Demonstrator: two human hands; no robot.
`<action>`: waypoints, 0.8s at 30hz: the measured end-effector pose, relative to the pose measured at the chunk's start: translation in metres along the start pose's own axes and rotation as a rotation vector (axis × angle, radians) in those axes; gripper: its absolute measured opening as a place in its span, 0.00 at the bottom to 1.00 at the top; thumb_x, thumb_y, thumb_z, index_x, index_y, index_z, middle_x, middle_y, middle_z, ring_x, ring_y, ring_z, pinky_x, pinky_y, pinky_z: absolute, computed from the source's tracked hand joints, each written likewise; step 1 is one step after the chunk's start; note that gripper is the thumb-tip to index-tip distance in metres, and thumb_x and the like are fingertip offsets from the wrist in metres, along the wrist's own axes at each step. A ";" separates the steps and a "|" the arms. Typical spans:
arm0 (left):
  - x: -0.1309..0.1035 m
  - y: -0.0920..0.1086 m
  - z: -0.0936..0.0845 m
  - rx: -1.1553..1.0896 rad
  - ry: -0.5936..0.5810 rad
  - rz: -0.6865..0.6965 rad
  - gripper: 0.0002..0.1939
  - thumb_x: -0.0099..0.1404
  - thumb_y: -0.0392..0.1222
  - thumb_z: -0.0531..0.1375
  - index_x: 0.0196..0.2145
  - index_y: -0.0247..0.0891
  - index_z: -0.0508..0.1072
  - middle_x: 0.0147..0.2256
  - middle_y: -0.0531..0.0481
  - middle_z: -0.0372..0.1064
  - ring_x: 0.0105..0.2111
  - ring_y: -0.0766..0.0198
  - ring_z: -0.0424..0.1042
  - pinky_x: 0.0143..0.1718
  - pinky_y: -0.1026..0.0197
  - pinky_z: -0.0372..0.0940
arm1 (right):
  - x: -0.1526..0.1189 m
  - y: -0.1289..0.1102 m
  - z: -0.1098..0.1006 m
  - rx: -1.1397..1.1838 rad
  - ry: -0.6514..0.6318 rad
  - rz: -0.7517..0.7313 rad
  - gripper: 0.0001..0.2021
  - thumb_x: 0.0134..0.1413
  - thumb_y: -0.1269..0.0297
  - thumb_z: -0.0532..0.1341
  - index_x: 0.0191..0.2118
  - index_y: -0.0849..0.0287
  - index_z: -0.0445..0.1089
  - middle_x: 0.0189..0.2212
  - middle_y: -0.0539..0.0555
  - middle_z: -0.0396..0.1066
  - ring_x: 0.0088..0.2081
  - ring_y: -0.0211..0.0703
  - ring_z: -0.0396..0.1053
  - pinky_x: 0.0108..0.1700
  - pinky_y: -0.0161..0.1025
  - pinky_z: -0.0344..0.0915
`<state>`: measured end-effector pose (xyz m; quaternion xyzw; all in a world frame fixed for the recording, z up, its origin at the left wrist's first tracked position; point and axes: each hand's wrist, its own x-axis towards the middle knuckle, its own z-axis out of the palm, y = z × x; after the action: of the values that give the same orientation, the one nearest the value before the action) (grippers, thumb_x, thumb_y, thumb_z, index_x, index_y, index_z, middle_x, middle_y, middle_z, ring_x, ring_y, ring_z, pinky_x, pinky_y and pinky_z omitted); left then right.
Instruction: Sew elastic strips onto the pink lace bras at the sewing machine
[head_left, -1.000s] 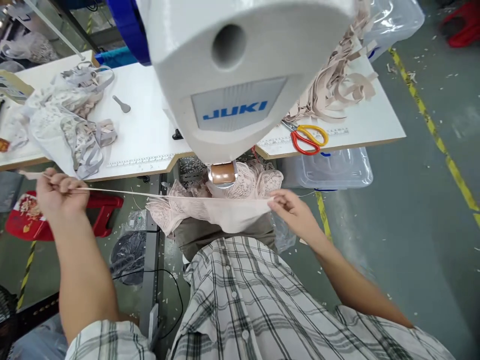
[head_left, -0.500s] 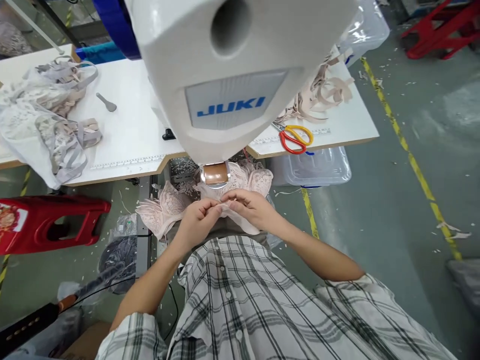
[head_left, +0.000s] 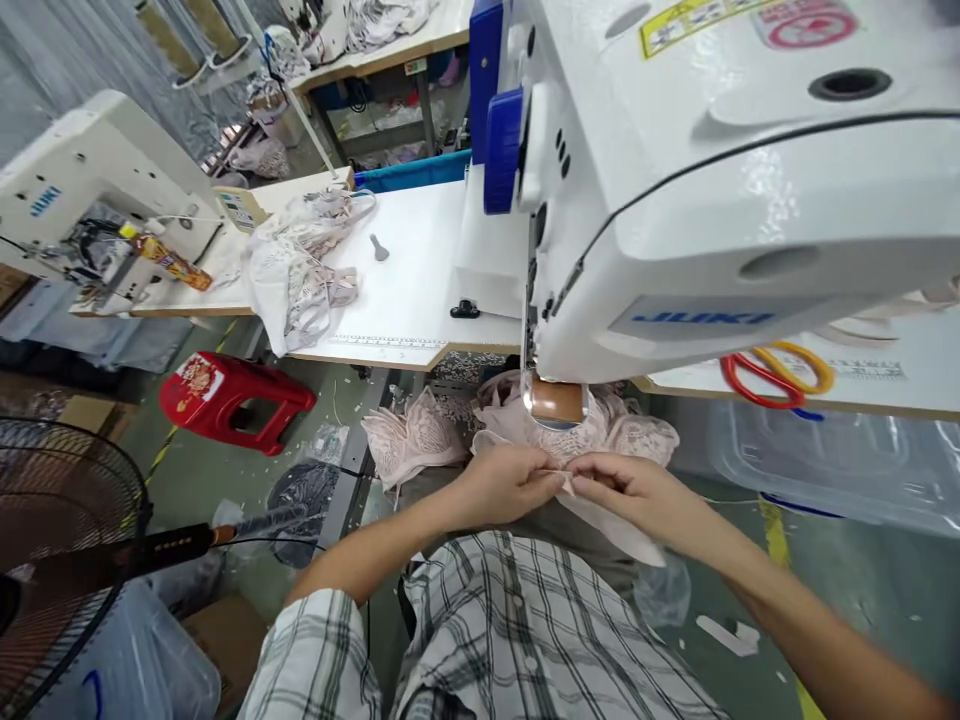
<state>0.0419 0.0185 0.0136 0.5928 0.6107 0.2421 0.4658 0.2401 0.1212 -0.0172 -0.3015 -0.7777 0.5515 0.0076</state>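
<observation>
Pale pink lace fabric [head_left: 641, 437] lies bunched below the head of a white sewing machine [head_left: 720, 230], over the lap. My left hand [head_left: 517, 484] pinches its edge from the left, fingers closed. Close against it on the right, my right hand [head_left: 619, 488] pinches the same edge, and a light strip of the fabric hangs down below it. More pink lace cups [head_left: 415, 440] rest to the left of my hands. The sewing machine's orange-brown lower plate [head_left: 556, 400] sits just above my fingertips.
Scissors with red and yellow handles [head_left: 776, 375] lie at the table's right front edge. Left are a fabric pile [head_left: 289, 270], a small grey tool [head_left: 379, 248], a red stool [head_left: 236, 402], a fan [head_left: 64, 540] and a second sewing machine [head_left: 112, 190]. A clear bin [head_left: 840, 465] is lower right.
The view has swung left, bringing in the second sewing machine and the fan. Both hands still pinch the pink fabric, close together.
</observation>
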 end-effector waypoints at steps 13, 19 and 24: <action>0.015 -0.002 0.004 -0.029 -0.032 -0.075 0.16 0.67 0.49 0.56 0.27 0.37 0.72 0.19 0.57 0.57 0.22 0.69 0.56 0.24 0.64 0.52 | -0.007 0.004 0.005 0.276 0.082 -0.028 0.15 0.60 0.52 0.60 0.39 0.59 0.76 0.30 0.50 0.75 0.31 0.36 0.68 0.33 0.34 0.61; 0.025 0.006 0.003 0.104 -0.039 -0.059 0.16 0.67 0.49 0.56 0.26 0.37 0.71 0.18 0.57 0.55 0.21 0.67 0.56 0.24 0.64 0.51 | -0.003 0.004 0.000 0.198 0.099 -0.015 0.13 0.58 0.55 0.63 0.38 0.58 0.77 0.28 0.48 0.74 0.29 0.35 0.66 0.32 0.34 0.57; 0.017 -0.016 0.010 0.210 0.178 0.058 0.13 0.63 0.51 0.63 0.38 0.39 0.77 0.32 0.48 0.72 0.34 0.57 0.70 0.35 0.59 0.62 | -0.001 0.017 -0.001 0.102 0.159 -0.071 0.07 0.57 0.64 0.60 0.34 0.60 0.74 0.28 0.49 0.73 0.32 0.36 0.67 0.36 0.35 0.58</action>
<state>0.0446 0.0294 -0.0090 0.6320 0.6542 0.2419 0.3378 0.2493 0.1247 -0.0312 -0.3158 -0.7558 0.5641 0.1039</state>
